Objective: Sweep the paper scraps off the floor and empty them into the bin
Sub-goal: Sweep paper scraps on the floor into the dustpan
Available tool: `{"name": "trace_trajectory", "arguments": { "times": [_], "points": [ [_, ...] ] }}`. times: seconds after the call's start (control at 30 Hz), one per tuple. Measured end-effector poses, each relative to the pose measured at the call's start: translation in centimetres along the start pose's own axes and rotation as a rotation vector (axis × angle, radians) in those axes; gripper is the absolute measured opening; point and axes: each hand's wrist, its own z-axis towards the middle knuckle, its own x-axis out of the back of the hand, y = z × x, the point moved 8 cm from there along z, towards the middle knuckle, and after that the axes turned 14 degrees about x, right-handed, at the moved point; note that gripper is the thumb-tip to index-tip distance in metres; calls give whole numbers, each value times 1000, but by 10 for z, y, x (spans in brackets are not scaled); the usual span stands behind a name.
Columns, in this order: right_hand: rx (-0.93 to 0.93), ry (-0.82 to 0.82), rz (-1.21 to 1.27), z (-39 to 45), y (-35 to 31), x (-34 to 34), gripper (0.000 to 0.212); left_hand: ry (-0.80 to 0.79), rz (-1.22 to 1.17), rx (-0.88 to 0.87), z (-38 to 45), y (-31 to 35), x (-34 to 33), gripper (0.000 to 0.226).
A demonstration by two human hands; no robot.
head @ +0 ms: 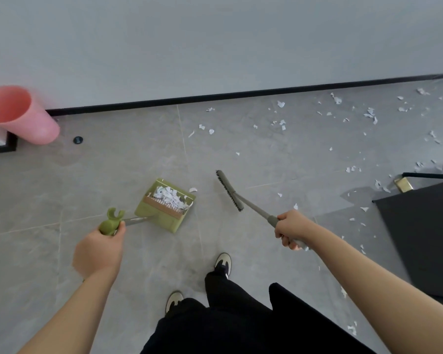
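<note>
My left hand (100,247) grips the green handle of a long-handled dustpan (164,205), whose green pan holds a heap of white paper scraps (169,195). My right hand (292,229) grips the grey handle of a broom (230,190), its dark brush head lifted to the right of the pan. Several loose scraps (368,113) lie scattered over the grey floor toward the far right. A pink bin (18,114) stands by the wall at the far left.
A white wall with a black skirting board (241,94) runs across the back. A dark mat or panel (425,236) lies on the right, with black and gold furniture legs (404,183) behind it. My legs and shoes (221,264) are below centre.
</note>
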Motion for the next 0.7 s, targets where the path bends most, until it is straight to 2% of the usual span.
{"name": "trace_trajectory", "arguments": {
  "times": [0.17, 0.3, 0.47, 0.6, 0.7],
  "points": [
    [-138, 99, 205, 27, 32, 44, 15, 16, 4, -6, -12, 39, -14, 54],
    [-256, 181, 357, 38, 52, 67, 18, 16, -5, 19, -15, 62, -25, 56],
    [-275, 270, 385, 58, 62, 88, 13, 5, 5, -7, -3, 95, -34, 59],
    [-275, 307, 344, 78, 59, 96, 31, 9, 24, -42, 12, 120, -32, 57],
    [-308, 280, 303, 89, 47, 94, 21, 3, 37, -51, 30, 135, -30, 57]
  ]
}}
